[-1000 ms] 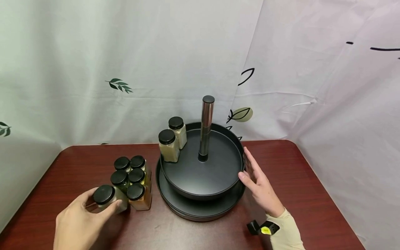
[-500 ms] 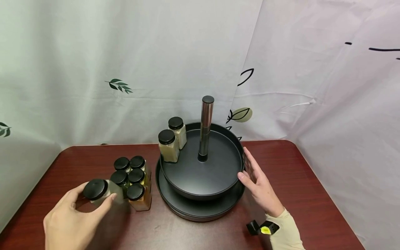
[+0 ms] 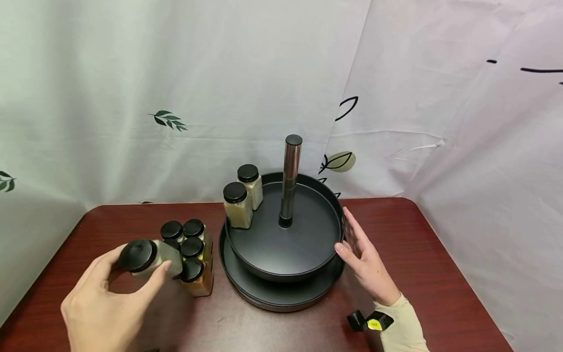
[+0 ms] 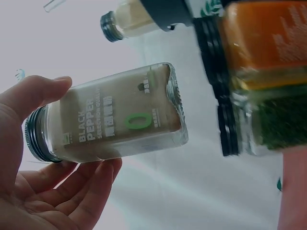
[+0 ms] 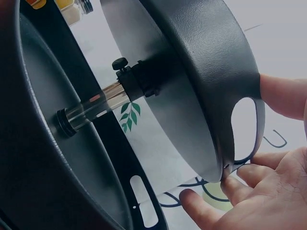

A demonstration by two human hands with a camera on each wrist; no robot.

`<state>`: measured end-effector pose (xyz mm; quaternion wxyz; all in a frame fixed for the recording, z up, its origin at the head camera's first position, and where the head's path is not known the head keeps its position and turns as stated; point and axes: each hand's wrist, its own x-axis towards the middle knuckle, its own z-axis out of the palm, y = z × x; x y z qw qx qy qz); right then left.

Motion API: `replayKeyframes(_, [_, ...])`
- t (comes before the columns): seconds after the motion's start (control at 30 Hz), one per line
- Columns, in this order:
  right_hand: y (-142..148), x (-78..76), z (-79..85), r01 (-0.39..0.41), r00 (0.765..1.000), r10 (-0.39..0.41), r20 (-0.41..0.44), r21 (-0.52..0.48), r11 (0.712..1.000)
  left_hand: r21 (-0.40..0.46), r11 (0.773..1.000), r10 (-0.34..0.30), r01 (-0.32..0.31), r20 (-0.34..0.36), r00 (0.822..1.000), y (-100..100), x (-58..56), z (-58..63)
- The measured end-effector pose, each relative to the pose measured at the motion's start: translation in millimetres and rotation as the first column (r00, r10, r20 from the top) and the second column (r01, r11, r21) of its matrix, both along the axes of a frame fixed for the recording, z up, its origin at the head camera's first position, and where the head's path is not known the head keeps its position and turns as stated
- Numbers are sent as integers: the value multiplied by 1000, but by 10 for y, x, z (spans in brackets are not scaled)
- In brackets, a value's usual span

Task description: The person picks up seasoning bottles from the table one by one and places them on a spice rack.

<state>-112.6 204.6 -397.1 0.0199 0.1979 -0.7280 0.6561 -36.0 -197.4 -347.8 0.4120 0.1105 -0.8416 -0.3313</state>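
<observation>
In the head view my left hand (image 3: pixel 105 293) grips a glass spice jar (image 3: pixel 163 258) with a black lid, tilted over the table's left side. The left wrist view shows its label, "BLACK PEPPER", and pale grey-brown powder in the jar (image 4: pixel 115 112). Thumb and fingers hold it from opposite sides, near the lid. My right hand (image 3: pixel 367 261) rests against the outer wall of the black upper tray (image 3: pixel 286 264), fingers spread along the rim. In the right wrist view, thumb and fingers lie either side of a slot in that tray's wall (image 5: pixel 216 57).
Several black-lidded spice jars (image 3: pixel 200 282) stand grouped left of the two-tier rack. Two pale jars (image 3: pixel 238 215) stand on the upper tray's left edge. A metal post (image 3: pixel 290 181) rises from its centre; the lower tray (image 3: pixel 281 299) sits beneath. A patterned white curtain (image 3: pixel 220 98) hangs behind.
My left hand has lifted the black pepper jar from beside the group, shifted it left and then tilted it, lid toward the left. The right hand and the rack have stayed put.
</observation>
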Motion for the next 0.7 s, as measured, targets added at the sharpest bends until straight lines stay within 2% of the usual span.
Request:
replayKeyframes(0.2, [-1, 10, 5, 15, 1000, -15, 4, 24, 1000, 25, 999, -45, 46, -60, 997, 107, -44, 92])
replayKeyframes(0.5, [5, 10, 5, 12, 1000, -13, 20, 28, 1000, 59, 989, -132, 137, -82, 988, 325, -120, 180])
replayKeyframes(0.7, [9, 7, 1, 10, 1000, -11, 24, 22, 1000, 84, 982, -159, 166, -92, 983, 429, -162, 231])
